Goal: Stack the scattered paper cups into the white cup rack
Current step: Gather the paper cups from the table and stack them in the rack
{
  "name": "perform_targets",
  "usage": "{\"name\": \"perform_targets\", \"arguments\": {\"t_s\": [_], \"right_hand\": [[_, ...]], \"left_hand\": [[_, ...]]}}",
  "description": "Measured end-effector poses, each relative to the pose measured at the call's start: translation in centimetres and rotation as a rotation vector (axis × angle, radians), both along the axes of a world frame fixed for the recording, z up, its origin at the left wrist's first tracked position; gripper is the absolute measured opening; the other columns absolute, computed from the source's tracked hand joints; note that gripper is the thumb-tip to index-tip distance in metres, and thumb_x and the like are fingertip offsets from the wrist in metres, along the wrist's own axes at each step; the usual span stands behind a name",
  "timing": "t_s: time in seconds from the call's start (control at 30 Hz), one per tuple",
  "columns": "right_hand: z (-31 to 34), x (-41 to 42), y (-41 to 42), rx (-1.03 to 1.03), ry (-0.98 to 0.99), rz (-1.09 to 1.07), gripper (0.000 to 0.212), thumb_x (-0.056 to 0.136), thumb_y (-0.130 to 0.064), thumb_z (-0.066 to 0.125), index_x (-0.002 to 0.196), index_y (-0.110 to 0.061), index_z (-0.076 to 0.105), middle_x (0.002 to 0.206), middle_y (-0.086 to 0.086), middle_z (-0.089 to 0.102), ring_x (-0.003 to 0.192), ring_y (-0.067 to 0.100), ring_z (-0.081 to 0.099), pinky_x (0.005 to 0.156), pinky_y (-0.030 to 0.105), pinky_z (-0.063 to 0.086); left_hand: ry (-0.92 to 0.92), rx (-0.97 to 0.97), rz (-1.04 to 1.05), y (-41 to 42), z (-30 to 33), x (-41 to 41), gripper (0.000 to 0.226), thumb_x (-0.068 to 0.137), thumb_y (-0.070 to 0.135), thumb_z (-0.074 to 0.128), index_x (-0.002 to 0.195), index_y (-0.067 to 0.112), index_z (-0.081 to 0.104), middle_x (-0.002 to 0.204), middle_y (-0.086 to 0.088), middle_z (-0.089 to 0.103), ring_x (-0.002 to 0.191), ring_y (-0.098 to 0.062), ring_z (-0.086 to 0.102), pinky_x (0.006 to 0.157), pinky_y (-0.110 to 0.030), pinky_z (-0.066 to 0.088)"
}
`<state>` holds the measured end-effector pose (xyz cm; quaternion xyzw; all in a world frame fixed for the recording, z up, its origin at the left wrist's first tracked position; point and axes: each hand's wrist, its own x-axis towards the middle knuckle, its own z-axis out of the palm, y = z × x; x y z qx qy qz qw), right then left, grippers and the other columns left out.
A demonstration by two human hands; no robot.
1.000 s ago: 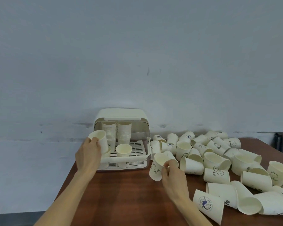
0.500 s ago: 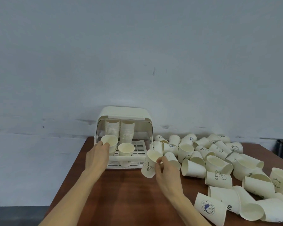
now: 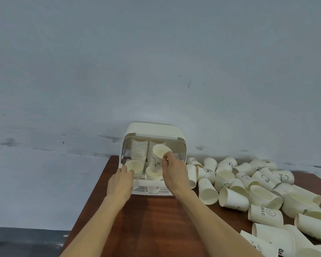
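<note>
The white cup rack [image 3: 154,129] stands at the back left of the wooden table, its front open. Two tall stacks of cups [image 3: 139,151] stand at its back. My left hand [image 3: 120,182] holds a paper cup [image 3: 133,166] at the rack's front left, set on the grid. My right hand [image 3: 174,173] grips a printed paper cup [image 3: 158,158] by the rim, tilted above a short stack of cups [image 3: 153,176] on the rack's front grid. Many scattered paper cups [image 3: 258,191] lie to the right.
The brown table [image 3: 146,229] has bare wood in front of the rack between my forearms. Its left edge runs just left of the rack. A grey wall rises right behind the rack and the cups.
My right hand has carried its cup from the table's front up into the rack opening. My left hand has lowered its cup onto the rack's front left. The camera has moved closer.
</note>
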<state>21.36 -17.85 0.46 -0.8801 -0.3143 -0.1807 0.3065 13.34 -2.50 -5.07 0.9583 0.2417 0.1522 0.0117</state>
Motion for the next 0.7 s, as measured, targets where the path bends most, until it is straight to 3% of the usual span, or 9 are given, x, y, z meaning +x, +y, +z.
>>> {"name": "perform_targets", "arguments": {"t_s": [0.33, 0.43, 0.6, 0.7], "right_hand": [[-2.8, 1.6, 2.0, -0.223, 0.109, 0.005, 0.022, 0.093, -0.011, 0.041, 0.108, -0.015, 0.057, 0.103, 0.007, 0.065, 0.093, 0.028, 0.058, 0.070, 0.037, 0.047], [-3.6, 1.5, 2.0, -0.248, 0.134, -0.016, 0.026, 0.092, -0.010, 0.039, 0.110, -0.014, 0.058, 0.104, 0.009, 0.065, 0.093, 0.030, 0.058, 0.066, 0.034, 0.040], [-4.5, 1.2, 2.1, -0.223, 0.130, -0.056, 0.028, 0.090, -0.009, 0.042, 0.108, -0.016, 0.061, 0.100, 0.006, 0.067, 0.089, 0.027, 0.061, 0.069, 0.035, 0.049], [-4.5, 1.2, 2.1, -0.196, 0.137, -0.062, 0.027, 0.090, -0.010, 0.043, 0.107, -0.018, 0.063, 0.100, 0.005, 0.068, 0.090, 0.027, 0.061, 0.066, 0.032, 0.044]], "left_hand": [[-0.038, 0.023, 0.008, 0.2, -0.3, 0.3, 0.039, 0.088, 0.001, 0.051, 0.124, 0.014, 0.050, 0.121, -0.005, 0.054, 0.107, -0.022, 0.054, 0.083, -0.030, 0.046], [-0.051, 0.027, 0.007, 0.1, -0.4, 0.3, 0.041, 0.089, 0.002, 0.051, 0.128, 0.013, 0.047, 0.121, -0.006, 0.054, 0.107, -0.023, 0.055, 0.084, -0.030, 0.046], [-0.055, 0.046, 0.001, 0.0, -0.7, 0.3, 0.045, 0.087, 0.004, 0.057, 0.130, 0.015, 0.047, 0.120, -0.005, 0.056, 0.103, -0.022, 0.057, 0.083, -0.029, 0.048], [-0.035, 0.047, 0.001, 0.1, -0.7, 0.2, 0.042, 0.088, 0.005, 0.057, 0.127, 0.016, 0.048, 0.120, -0.005, 0.055, 0.104, -0.020, 0.055, 0.083, -0.028, 0.047]]}}
